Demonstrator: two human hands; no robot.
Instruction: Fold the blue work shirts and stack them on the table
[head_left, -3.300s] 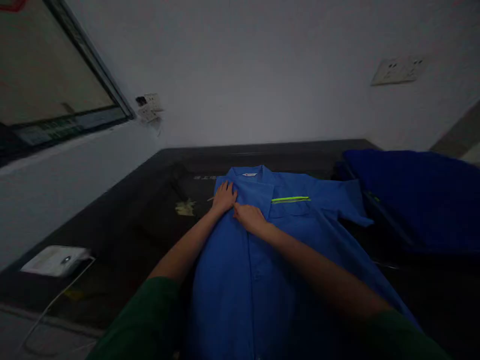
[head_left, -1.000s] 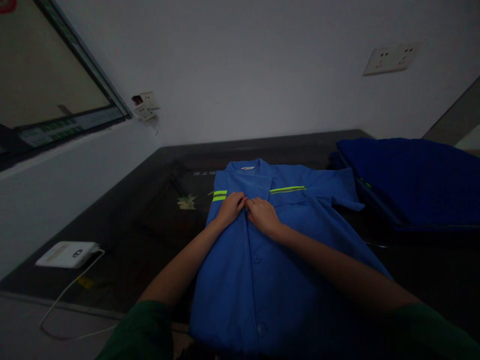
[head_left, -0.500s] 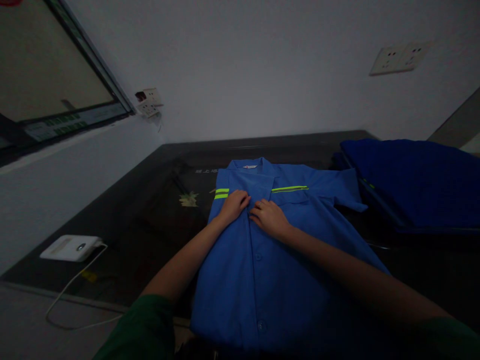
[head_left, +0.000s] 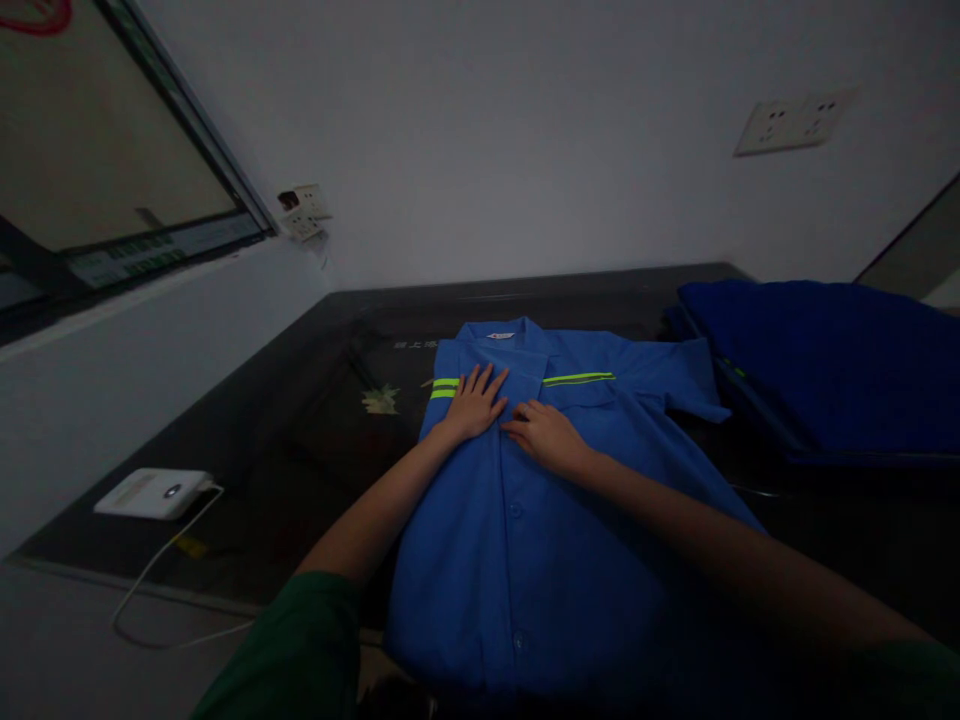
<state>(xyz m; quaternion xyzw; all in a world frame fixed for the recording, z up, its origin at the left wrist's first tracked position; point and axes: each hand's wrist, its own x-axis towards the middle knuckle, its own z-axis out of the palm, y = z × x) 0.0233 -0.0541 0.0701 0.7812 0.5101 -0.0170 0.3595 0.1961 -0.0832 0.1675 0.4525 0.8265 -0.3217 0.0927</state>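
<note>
blue shirt: long from collar down | left hand: flat on it, nearer collar | right hand: curled, pinch can't tell

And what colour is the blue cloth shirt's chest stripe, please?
Chest stripe: mostly yellow-green, head view.

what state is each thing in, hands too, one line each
light-blue short-sleeved cloth shirt: front up, one side folded inward, one sleeve spread
left hand: flat on the shirt, fingers spread
right hand: at the shirt's front, fingers bent
white rectangular device: lying flat
thin white cable: attached to the device, slack
dark-blue cloth pile: folded
white rectangular right-side wall socket: nothing plugged in
</note>
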